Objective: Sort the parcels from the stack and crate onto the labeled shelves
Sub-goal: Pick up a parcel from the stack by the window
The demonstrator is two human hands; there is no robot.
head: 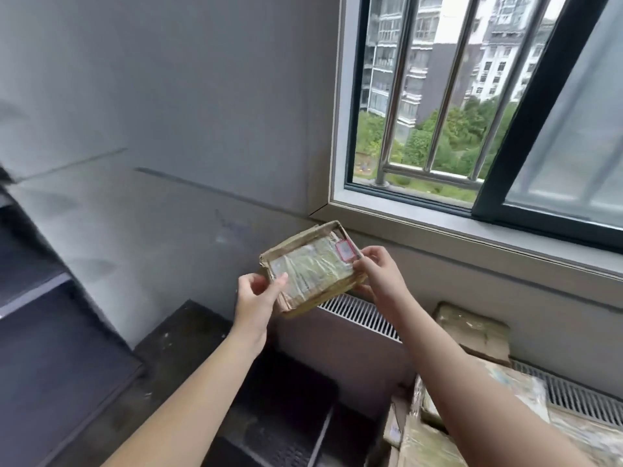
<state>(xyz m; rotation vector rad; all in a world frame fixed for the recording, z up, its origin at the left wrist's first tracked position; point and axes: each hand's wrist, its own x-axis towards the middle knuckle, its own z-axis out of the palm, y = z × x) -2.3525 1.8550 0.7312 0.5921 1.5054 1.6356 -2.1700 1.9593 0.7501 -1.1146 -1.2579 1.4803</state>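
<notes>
A small flat cardboard parcel (312, 267), wrapped in clear tape and bearing a red-edged sticker, is held up in mid-air in front of the grey wall. My left hand (258, 298) grips its near left corner, thumb on top. My right hand (384, 276) pinches its right edge beside the sticker. A stack of taped cardboard parcels (472, 332) lies at the lower right under the window. A black crate (286, 416) sits on the floor below my arms. Dark shelves (50, 332) run along the left edge.
A radiator (364, 315) stands against the wall under the window sill (472, 237). The barred window (438, 96) fills the upper right. The floor between the shelves and the crate is dark.
</notes>
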